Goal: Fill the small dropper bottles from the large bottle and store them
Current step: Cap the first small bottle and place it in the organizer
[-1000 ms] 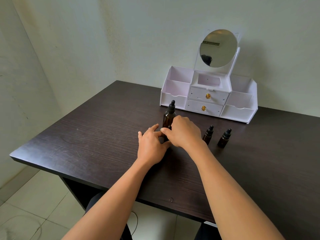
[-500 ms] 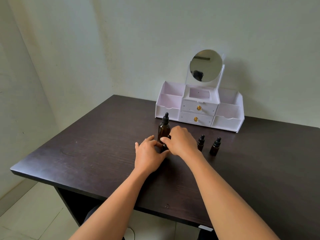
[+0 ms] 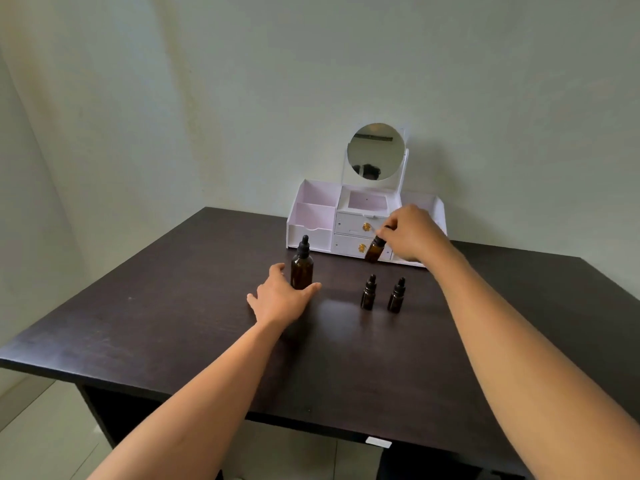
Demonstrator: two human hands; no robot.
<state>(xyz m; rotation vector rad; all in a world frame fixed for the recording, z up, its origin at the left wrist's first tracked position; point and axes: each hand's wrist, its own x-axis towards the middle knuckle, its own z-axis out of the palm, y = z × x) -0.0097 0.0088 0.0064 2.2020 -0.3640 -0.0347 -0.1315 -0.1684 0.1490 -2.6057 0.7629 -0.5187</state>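
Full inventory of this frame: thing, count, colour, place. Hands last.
table: 1, dark brown
organiser: 1, white, against the far wall, two shut drawers with gold knobs
mirror: 1, round, atop the organiser
large dropper bottle: 1, amber, black cap, upright on the table left of centre
small dropper bottles: 2, dark amber, black caps, upright side by side right of the large one
held small bottle: 1, amber, tilted in the air before the organiser
left hand: 1, resting on the table at the large bottle's base
right hand: 1, pinching the held small bottle's cap

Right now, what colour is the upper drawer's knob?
Gold; the upper drawer's knob shows best in the head view.
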